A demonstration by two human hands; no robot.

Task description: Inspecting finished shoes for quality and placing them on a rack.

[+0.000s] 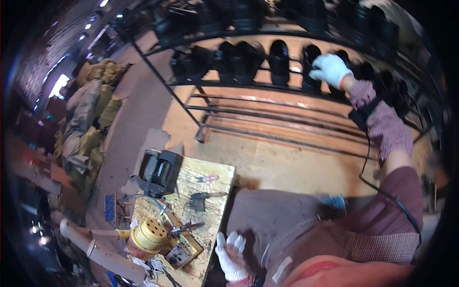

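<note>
1. The right hand [330, 69], in a white glove, is stretched far out to a metal rack [267, 86] that carries a row of black shoes [248, 60]. Its grip rests on one black shoe [311, 57] in that row. The fingers curl over the shoe's top, but whether they are clamped on it or only touching cannot be told from here.
2. That shoe stands on the same rack bar as its neighbours, which sit close on both sides of the grip. More dark shoes fill the tier above the grip, and bare bars run below it.
3. The left hand [232, 256], also gloved in white, lies low by the person's lap with its fingers spread apart and holding nothing. Its grip is just beside the edge of a worn yellow tabletop [210, 189].
4. Beyond the left grip the tabletop bears a round yellow perforated tool [149, 234], a dark boxy machine [160, 172] and small hand tools [201, 198].
5. What could go wrong, as a judgement: the shoes stand tightly packed, so pulling this one out at an angle could drag a neighbour off the bar.
6. The arm is at full reach, and the glove dulls feel, so a loose hold could let the shoe slip down through the open bars below.
7. A dark cable [370, 167] trails along the right sleeve and could snag the rack.
</note>
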